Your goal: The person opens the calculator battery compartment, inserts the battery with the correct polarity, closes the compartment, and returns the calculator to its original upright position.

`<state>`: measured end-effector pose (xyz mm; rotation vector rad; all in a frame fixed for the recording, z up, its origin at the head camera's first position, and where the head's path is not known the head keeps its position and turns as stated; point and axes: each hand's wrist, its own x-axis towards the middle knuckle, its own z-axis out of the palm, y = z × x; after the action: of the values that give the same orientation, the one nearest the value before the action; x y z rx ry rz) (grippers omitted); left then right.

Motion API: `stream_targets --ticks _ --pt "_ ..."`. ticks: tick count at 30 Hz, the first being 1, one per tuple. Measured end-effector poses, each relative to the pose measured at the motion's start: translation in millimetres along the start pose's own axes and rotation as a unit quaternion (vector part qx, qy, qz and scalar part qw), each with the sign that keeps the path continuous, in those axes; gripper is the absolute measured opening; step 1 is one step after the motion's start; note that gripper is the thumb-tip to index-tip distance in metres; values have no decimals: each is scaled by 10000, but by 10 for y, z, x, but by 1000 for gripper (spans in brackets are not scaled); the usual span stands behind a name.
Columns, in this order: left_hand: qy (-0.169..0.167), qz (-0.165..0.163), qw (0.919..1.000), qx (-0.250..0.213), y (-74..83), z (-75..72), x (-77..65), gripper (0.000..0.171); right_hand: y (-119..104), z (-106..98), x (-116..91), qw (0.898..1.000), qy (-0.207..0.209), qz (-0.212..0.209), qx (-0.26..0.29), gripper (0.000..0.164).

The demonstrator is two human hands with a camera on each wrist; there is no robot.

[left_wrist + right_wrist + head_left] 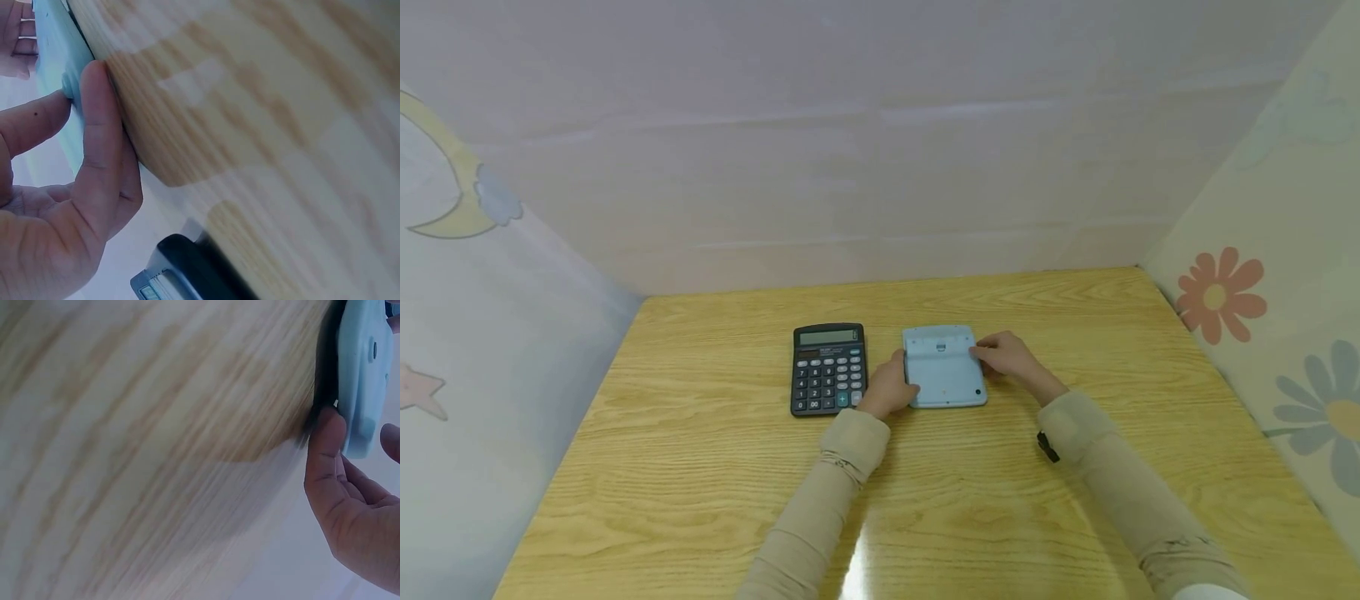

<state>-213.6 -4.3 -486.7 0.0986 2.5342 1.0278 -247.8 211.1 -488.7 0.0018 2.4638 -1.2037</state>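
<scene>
A light blue calculator (944, 371) lies back side up on the wooden table, its battery cover showing and its keys hidden. My left hand (889, 387) grips its left edge, and in the left wrist view the thumb (39, 122) presses the back while the other fingers lie along the side. At the opposite edge, my right hand (1009, 358) holds the calculator between thumb and fingers. The right wrist view has the fingertips (329, 428) tucked at the underside of the light blue calculator (362, 381). A black calculator (827, 371) lies face up just left of my left hand.
The wooden table (700, 492) runs back to a pale curtain (880, 192). Side panels stand at both sides, with a moon on the left and flowers (1221, 296) on the right. A small black buckle (1047, 447) hangs by the right cuff.
</scene>
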Motion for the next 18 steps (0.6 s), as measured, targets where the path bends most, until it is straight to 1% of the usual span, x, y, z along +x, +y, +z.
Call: stream_targets --ticks 6,10,15,18 --pt "-54 72 10000 -3 -13 9 0 65 -8 -9 -20 10000 78 -42 11 47" --pt "-95 85 9999 34 -9 2 4 65 -52 -28 -58 9997 157 -194 32 47" --pt "-120 97 9998 88 -8 -6 10 66 -101 -25 -86 9993 222 -262 120 46" --pt "-105 117 9998 88 1 -13 7 68 -123 -24 -102 9990 256 -344 86 46"
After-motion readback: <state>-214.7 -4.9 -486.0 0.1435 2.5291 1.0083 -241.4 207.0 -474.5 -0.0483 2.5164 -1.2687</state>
